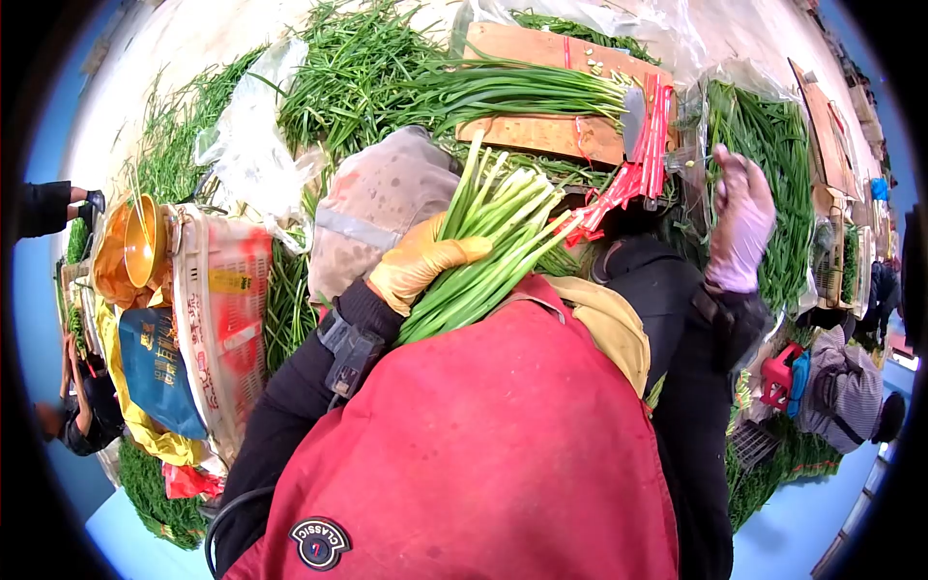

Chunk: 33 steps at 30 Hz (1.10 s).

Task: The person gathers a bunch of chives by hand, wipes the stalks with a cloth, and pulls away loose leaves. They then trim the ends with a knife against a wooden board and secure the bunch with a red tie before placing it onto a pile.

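My left hand, in a yellow glove, is closed around a bunch of chives in front of my chest, pale ends up and to the right. My right hand, in a pale glove, is raised at the right with its fingers apart and nothing visible in them. Between the hands hang red tie strips, their lower ends touching or close to the bunch. A flat metal blade stands beside the strips. Beyond them, another bundle of chives lies across a wooden board.
A loose heap of chives spreads ahead. Bagged chives stand behind my right hand. At left are a white plastic crate and an orange bowl. Other people sit at the far left and right.
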{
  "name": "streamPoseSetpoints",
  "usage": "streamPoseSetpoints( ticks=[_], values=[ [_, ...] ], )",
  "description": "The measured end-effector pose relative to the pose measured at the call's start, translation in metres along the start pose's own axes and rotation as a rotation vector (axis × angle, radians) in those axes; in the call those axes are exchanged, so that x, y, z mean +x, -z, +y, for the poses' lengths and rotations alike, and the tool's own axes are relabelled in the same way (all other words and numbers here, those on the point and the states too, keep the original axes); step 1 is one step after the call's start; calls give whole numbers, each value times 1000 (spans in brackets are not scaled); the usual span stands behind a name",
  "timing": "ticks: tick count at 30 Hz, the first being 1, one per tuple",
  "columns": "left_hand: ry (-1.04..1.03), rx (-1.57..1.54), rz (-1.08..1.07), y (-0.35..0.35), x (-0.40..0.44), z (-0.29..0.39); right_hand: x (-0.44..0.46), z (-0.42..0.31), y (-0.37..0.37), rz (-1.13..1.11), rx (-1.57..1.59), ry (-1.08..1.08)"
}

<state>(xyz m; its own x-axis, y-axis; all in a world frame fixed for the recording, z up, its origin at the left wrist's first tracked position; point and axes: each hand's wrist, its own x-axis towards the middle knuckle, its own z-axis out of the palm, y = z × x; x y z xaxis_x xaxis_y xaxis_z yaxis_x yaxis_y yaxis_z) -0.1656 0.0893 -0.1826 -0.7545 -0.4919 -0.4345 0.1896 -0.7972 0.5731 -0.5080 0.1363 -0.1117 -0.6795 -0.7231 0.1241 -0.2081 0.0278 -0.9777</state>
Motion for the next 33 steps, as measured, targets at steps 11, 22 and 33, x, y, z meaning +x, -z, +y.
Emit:
streamPoseSetpoints(
  ticks=[11, 22, 33],
  values=[
    [-124, 57, -24, 14, -8, 1, -79, 42, -35, -1172, -440, -270],
    [35, 183, 24, 17, -18, 9, -110, 38, -126, -793, 877, -694],
    [83, 377, -188, 34, 8, -9, -106, 40, -147, -804, 946, -679]
  ],
)
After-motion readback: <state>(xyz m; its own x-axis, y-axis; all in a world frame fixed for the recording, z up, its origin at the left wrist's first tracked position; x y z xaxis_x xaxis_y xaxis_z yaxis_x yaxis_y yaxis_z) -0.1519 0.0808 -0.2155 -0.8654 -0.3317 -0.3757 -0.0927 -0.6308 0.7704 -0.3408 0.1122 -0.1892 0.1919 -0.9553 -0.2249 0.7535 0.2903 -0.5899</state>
